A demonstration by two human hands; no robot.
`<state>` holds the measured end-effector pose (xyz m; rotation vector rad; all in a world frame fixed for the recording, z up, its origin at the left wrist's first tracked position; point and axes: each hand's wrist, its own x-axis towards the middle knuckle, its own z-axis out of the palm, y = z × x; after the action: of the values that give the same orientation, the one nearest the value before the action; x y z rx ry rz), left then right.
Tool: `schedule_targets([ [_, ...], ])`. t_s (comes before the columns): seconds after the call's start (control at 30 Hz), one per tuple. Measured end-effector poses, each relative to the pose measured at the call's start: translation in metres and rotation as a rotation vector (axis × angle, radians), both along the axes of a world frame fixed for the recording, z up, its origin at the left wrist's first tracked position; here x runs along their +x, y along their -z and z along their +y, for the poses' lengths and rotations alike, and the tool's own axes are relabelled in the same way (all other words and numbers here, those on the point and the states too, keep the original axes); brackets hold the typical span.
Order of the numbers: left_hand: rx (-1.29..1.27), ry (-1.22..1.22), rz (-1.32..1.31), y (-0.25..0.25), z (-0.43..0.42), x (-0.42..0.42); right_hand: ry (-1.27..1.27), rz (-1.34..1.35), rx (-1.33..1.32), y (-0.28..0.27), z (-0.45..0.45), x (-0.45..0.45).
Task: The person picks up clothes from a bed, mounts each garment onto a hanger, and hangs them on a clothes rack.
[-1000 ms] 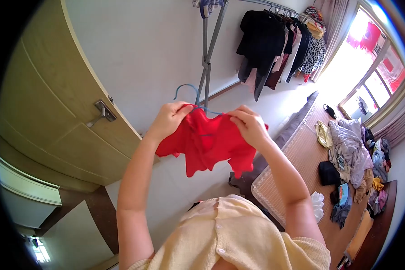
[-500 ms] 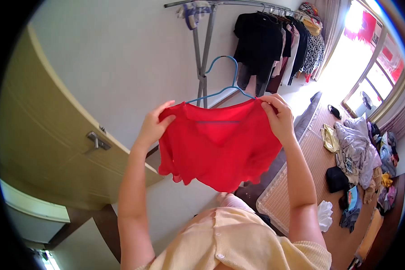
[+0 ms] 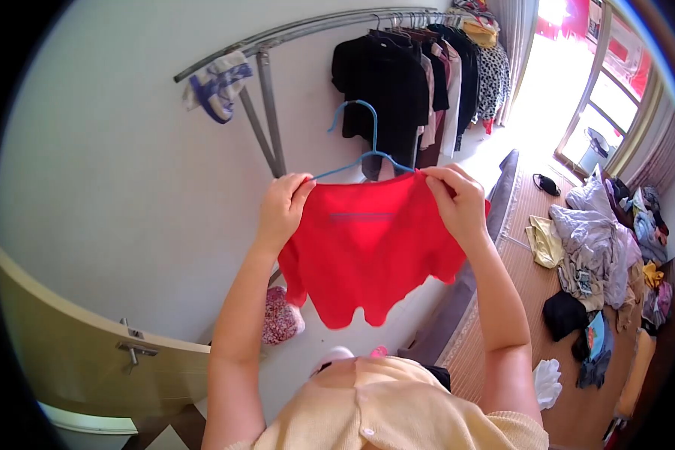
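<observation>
Pale wall (image 3: 135, 165) fills the background, and away on the left there's the wooden door (image 3: 60, 330) with its metal handle (image 3: 136, 349). Moving right, a white-and-blue cloth (image 3: 221, 86) drapes over the near end of a metal clothes rack (image 3: 271, 112); low down, a speckled pink item (image 3: 280, 319) sits beside the forearm. Now the left hand (image 3: 283, 210): its fingers and thumb pinch the shoulder of the red top (image 3: 360, 262), right beside the hanger's slope. And there's the top itself, spread between the two hands, held up in front of the body, scalloped hem hanging down. The blue hanger (image 3: 374, 154) is inside it, hook and shoulders up above the neckline, its bar showing as a line through the red. Behind the hook, a black T-shirt (image 3: 382, 90) hangs on the rack. Over to the right hand (image 3: 457, 199), fingers and thumb pinching the opposite shoulder! Further right comes the bed (image 3: 495, 337), with yellow cloth (image 3: 545, 241), a crumpled white piece (image 3: 547, 384) and heaped grey bedding (image 3: 592, 240), the bright glass door (image 3: 611, 112) beyond.
</observation>
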<state>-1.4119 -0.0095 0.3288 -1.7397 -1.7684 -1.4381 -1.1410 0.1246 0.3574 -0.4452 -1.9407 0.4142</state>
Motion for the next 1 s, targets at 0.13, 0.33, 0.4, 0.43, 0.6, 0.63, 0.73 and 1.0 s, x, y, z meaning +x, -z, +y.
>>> schedule_targets([
  [0.13,-0.049,0.099,-0.157,0.007,0.069,-0.015,0.052,-0.012,-0.036,-0.011,0.042,0.002],
  [0.33,-0.02,0.176,-0.345,0.004,0.18,-0.058,0.331,-0.296,0.347,-0.016,0.121,-0.007],
  [0.4,-0.038,0.199,-0.293,0.008,0.222,-0.076,0.368,-0.311,0.22,-0.013,0.144,-0.014],
  [0.43,0.03,0.231,-0.255,0.011,0.243,-0.084,0.404,-0.298,0.194,-0.019,0.15,-0.02],
  [0.6,0.073,0.227,-0.116,0.013,0.329,-0.131,0.301,-0.527,0.133,-0.002,0.222,-0.065],
  [0.63,0.094,0.234,-0.118,0.011,0.347,-0.142,0.292,-0.525,0.13,0.001,0.233,-0.073],
  [0.73,0.139,0.222,-0.126,0.005,0.395,-0.174,0.425,-0.535,0.187,-0.018,0.269,-0.103],
  [1.0,0.377,-0.02,-0.163,-0.02,0.524,-0.239,0.696,-0.356,0.276,-0.053,0.371,-0.202],
])
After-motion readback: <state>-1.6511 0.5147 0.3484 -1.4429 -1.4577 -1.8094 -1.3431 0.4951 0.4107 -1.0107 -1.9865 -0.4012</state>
